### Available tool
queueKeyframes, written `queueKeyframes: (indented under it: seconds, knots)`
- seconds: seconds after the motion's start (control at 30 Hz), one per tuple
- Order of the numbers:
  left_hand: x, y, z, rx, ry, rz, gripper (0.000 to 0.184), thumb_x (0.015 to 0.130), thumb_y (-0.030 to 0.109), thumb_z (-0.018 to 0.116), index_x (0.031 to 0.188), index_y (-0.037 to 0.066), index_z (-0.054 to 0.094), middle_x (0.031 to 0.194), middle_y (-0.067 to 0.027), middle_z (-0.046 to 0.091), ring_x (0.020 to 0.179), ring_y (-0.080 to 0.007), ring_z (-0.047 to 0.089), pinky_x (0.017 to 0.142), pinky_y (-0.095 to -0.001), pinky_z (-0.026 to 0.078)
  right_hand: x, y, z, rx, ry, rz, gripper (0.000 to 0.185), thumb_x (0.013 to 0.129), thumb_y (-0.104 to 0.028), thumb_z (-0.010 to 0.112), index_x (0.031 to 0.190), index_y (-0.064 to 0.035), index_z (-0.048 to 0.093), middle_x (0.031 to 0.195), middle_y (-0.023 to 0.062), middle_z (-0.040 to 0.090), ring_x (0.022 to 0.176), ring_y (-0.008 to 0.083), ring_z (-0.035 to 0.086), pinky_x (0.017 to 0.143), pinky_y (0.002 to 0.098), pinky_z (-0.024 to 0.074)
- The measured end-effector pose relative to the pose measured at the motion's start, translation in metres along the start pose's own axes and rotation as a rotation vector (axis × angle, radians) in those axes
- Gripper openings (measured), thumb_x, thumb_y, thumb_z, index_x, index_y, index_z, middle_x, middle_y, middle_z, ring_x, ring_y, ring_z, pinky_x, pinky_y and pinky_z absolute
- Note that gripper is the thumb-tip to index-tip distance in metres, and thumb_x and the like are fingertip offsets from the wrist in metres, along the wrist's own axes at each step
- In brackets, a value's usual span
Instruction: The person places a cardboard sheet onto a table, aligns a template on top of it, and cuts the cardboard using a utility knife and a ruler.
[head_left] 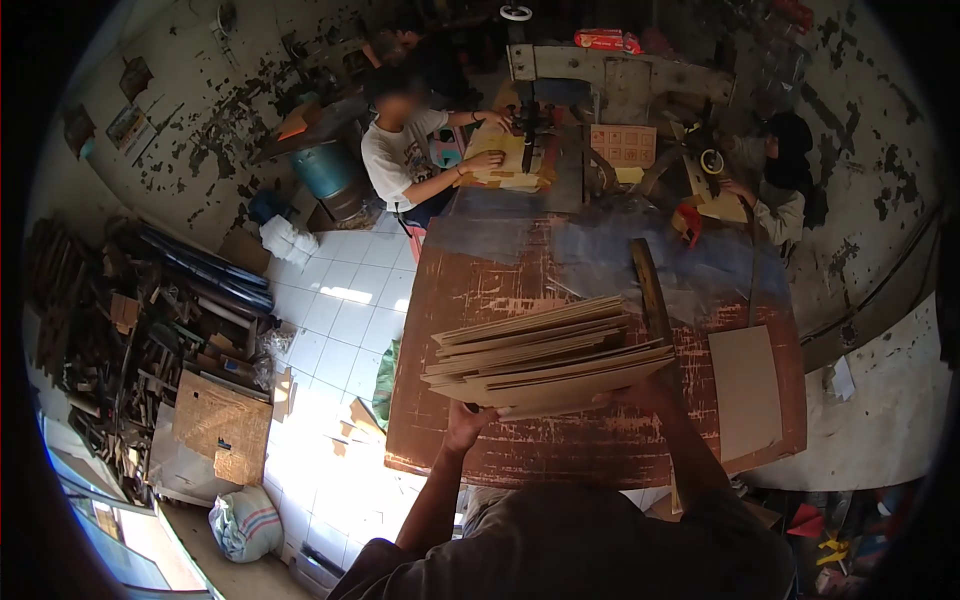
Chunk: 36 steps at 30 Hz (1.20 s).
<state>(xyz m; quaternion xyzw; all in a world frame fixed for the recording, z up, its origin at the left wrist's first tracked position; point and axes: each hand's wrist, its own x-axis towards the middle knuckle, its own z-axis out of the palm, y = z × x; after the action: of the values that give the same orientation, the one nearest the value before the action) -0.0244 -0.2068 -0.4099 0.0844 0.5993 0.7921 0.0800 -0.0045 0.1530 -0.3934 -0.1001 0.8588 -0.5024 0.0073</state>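
Note:
A thick stack of brown cardboard sheets [545, 355] is held up over the front of the worn red-brown table [440, 440], its sheets unevenly fanned. My left hand [468, 424] grips the stack's lower left edge. At the lower right, my right hand [645, 392] holds the same stack, its fingers partly hidden in shadow. One flat cardboard sheet [745, 390] lies on the table to the right. Behind the stack, a wooden bar [650, 288] rests on the table near clear plastic sheeting [610, 245].
A person in a white shirt [400, 155] works at a machine [530, 130] beyond the table. Another person [785, 185] is at the back right by a small yellow wheel [711, 161]. Scrap wood [120, 370] and a white sack [245, 523] lie at the left.

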Motion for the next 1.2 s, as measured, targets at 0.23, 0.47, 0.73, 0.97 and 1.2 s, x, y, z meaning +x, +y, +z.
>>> queueKeyframes:
  seconds: [0.23,0.47,0.73,0.97,1.2]
  knots:
    - [0.003,-0.01,-0.011,0.064,-0.05,-0.133,0.059,0.073,-0.002,0.082,0.126,-0.001,0.055,0.116,-0.0118,0.066,0.108,-0.0231,0.064,0.095,-0.037,0.053,0.006,-0.014,0.006,0.151,0.006,0.12,0.071,0.067,-0.031,0.095,0.122,-0.0035,0.06,0.115,0.0098,0.067,0.105,0.0218,0.066,0.091,0.0374,0.0568]
    - [0.005,-0.01,-0.001,0.012,-0.053,-0.109,0.059,0.071,-0.003,0.08,0.126,-0.001,0.057,0.115,-0.0098,0.066,0.105,-0.0186,0.064,0.089,-0.0324,0.052,-0.001,0.051,0.025,0.412,0.037,0.023,0.089,0.064,-0.028,0.096,0.135,-0.0069,0.047,0.124,0.0088,0.061,0.113,0.022,0.061,0.095,0.0373,0.0552]
    - [0.004,-0.032,-0.02,0.04,-0.109,0.084,0.078,0.074,-0.002,0.077,0.14,-0.002,0.036,0.12,-0.0137,0.061,0.096,-0.0234,0.067,0.075,-0.0351,0.059,-0.015,0.085,0.036,0.488,0.152,0.01,0.096,0.065,-0.024,0.095,0.143,-0.0076,0.042,0.134,0.0094,0.053,0.12,0.0231,0.053,0.101,0.0413,0.0501]
    - [-0.022,-0.026,-0.038,0.041,-0.029,-0.144,0.096,0.063,0.001,0.085,0.143,0.001,0.034,0.123,-0.0134,0.057,0.1,-0.0212,0.064,0.07,-0.0312,0.058,-0.029,0.05,0.009,0.713,-0.075,0.566,0.117,0.067,-0.026,0.094,0.156,-0.0106,0.019,0.145,0.0115,0.042,0.13,0.0242,0.046,0.106,0.0412,0.0485]
    - [-0.039,-0.022,-0.046,0.287,0.017,0.251,0.115,0.067,0.063,0.082,0.149,0.0,0.032,0.143,-0.0114,0.047,0.127,-0.024,0.049,0.103,-0.0411,0.045,-0.031,0.049,0.015,0.722,-0.005,0.351,0.119,0.067,-0.029,0.094,0.157,-0.0105,0.018,0.146,0.0118,0.042,0.13,0.0239,0.047,0.106,0.0409,0.0481]
